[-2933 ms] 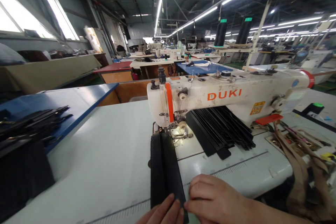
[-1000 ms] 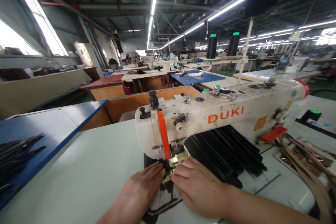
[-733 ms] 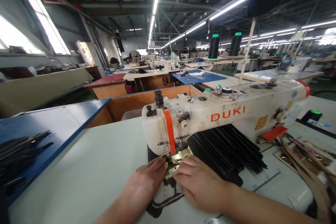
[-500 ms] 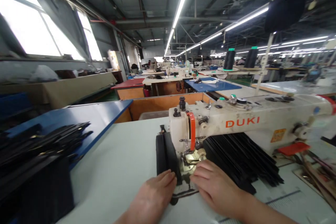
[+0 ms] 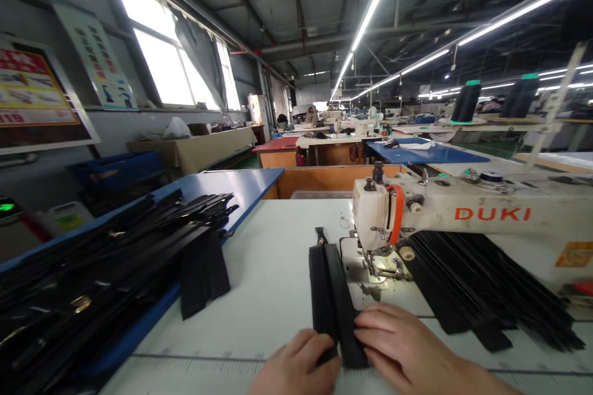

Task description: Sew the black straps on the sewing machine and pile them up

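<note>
Blown-out glare at the window [image 5: 161,68]

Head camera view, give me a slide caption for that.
Left hand and right hand on a black zippered piece beside a DUKI sewing machine, black strips fanned underneath.

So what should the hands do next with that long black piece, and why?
Maybe slide the black piece left, towards the heap of black pieces on the blue table: it lies beside the presser foot, not under it, and the left hand and right hand both touch it.
</note>
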{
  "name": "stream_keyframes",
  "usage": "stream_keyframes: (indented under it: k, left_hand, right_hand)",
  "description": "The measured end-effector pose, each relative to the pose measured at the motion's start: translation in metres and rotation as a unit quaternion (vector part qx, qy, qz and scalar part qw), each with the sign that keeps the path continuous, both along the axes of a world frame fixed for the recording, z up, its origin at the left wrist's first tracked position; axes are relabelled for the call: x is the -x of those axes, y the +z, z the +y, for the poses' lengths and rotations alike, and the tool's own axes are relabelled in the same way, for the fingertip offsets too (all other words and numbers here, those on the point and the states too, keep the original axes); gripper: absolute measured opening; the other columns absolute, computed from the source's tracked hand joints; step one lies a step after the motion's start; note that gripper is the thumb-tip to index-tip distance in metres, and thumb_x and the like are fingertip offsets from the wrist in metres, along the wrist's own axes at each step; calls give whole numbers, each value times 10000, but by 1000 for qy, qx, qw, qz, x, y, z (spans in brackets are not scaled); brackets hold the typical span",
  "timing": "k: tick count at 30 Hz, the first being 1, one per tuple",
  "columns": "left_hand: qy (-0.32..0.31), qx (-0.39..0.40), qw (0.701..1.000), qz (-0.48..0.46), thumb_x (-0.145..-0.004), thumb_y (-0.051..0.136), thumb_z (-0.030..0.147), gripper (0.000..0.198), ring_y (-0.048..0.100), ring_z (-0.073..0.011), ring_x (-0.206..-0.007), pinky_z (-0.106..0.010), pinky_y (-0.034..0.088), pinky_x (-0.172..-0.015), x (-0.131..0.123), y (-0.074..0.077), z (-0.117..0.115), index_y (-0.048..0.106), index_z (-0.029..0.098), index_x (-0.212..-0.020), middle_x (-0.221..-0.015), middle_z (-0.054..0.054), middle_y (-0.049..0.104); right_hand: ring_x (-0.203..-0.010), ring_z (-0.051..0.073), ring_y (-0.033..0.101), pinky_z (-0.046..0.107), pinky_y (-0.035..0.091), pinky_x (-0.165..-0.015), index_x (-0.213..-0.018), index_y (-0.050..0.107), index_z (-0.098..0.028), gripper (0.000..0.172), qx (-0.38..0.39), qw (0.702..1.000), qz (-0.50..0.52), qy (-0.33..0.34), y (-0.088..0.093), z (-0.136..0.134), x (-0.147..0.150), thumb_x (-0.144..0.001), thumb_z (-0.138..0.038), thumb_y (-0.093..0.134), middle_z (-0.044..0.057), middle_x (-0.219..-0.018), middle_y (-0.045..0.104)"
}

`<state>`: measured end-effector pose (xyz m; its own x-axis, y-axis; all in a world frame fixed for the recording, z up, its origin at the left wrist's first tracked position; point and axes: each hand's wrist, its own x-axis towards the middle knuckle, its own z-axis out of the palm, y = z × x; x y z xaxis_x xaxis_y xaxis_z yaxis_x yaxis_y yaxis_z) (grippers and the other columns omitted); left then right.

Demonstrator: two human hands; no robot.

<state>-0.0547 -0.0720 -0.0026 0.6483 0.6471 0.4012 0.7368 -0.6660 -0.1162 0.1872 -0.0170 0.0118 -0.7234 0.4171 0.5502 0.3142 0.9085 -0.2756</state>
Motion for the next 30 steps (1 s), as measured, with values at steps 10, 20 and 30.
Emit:
stream_keyframes:
  k: [10,20,30]
  left_hand:
    - [247,99,964,18,-927,537,185,526,315,-297,-1400,-475,320,-1102,6,40,106,381,159,-1429,-1551,-150,293]
    - [491,107,863,57,-782,434,102,652,270,-398,-1397,-571,327,-1056,118,46,23,374,-8,-1422,-1500,-284,301]
    - [439,106,892,-2,-935,549,182,298,541,-290,-1226,-501,417,-1011,138,47,26,587,127,-1226,-1308,-150,587]
  right_hand:
    - [-939,196,693,252,574,-832,-1124,664,-202,282,-98,993,20,-58,-11,13,-8,-864,-155,564,62,-1062,716]
    - [-886,209,704,262,599,-763,-1051,680,-238,266,-72,996,30,-42,-11,13,-4,-854,-136,532,48,-1004,729]
    - [-867,197,688,276,579,-772,-1013,678,-195,253,-61,997,29,-40,-12,8,-6,-891,-107,474,70,-973,714]
